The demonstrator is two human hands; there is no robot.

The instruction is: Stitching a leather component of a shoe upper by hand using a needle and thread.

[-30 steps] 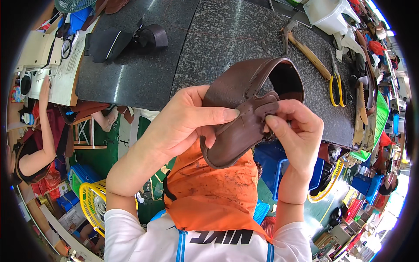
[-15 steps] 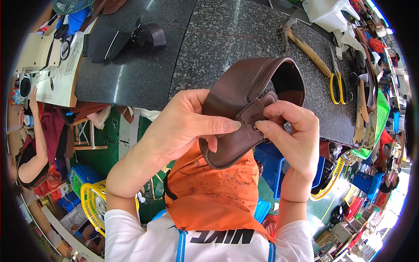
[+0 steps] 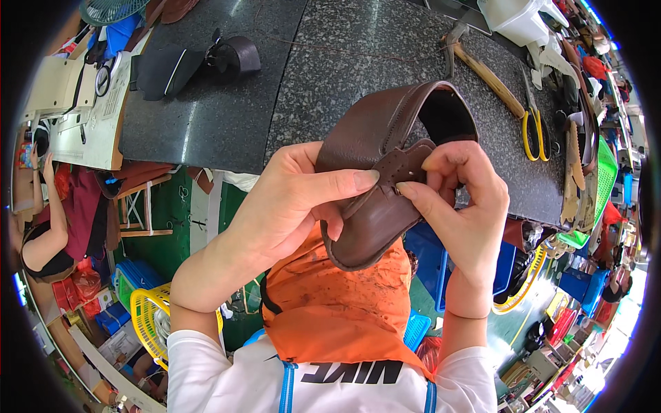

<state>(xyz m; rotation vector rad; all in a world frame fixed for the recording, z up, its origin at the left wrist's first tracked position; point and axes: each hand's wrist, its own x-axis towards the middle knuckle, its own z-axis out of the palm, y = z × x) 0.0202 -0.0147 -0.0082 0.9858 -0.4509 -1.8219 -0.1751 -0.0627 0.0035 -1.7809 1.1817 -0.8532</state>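
On the dark speckled tabletop (image 3: 317, 69), a hammer (image 3: 487, 79) with a wooden handle lies to the right, and yellow-handled scissors (image 3: 530, 138) lie just beyond its handle end. At the far left rest a black piece (image 3: 165, 74) with a white line and a curved dark loop (image 3: 241, 58); whether those two are joined cannot be told. The raised work and both hands block part of the tabletop's near edge from view. Counted, there are one hammer, one pair of scissors, two yellow baskets (image 3: 140, 313) below the tabletop's level, and one brown leather piece (image 3: 368, 237). That piece is between the two hands, above the orange apron (image 3: 337, 296). The left hand (image 3: 292, 193) grips its left side, thumb laid on the front; the right hand (image 3: 465, 189) pinches the small flap at its right edge.
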